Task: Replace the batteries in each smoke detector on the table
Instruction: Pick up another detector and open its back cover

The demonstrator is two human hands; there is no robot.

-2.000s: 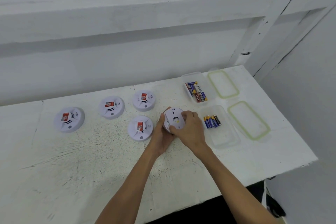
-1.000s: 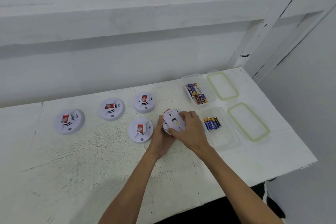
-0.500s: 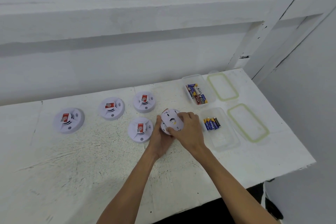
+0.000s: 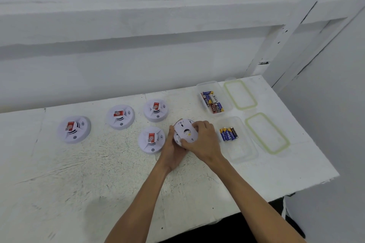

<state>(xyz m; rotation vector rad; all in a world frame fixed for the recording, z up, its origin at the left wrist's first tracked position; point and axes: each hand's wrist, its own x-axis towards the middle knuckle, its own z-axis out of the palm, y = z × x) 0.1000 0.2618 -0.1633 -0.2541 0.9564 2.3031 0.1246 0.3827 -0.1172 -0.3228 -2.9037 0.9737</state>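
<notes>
Both hands hold one white smoke detector (image 4: 185, 132), turned so its back plate faces me, just above the table. My left hand (image 4: 173, 152) cups it from below and behind. My right hand (image 4: 203, 140) grips its rim with thumb and fingers curled round the edge. Several other white detectors with red labels lie face up: one (image 4: 151, 140) right beside my left hand, one (image 4: 156, 110) behind it, one (image 4: 120, 117) further left and one (image 4: 74, 129) at the far left.
A clear tub (image 4: 229, 104) holding several mixed batteries stands at the back right. A nearer clear tub (image 4: 245, 152) holds a few blue batteries (image 4: 228, 133). Two green-rimmed lids (image 4: 240, 94) (image 4: 267, 133) lie to their right. The white table (image 4: 79, 183) ends at the right edge.
The held detector has tilted and turned slightly between my hands, and my right fingers have shifted along its rim. The other detectors and tubs have not moved.
</notes>
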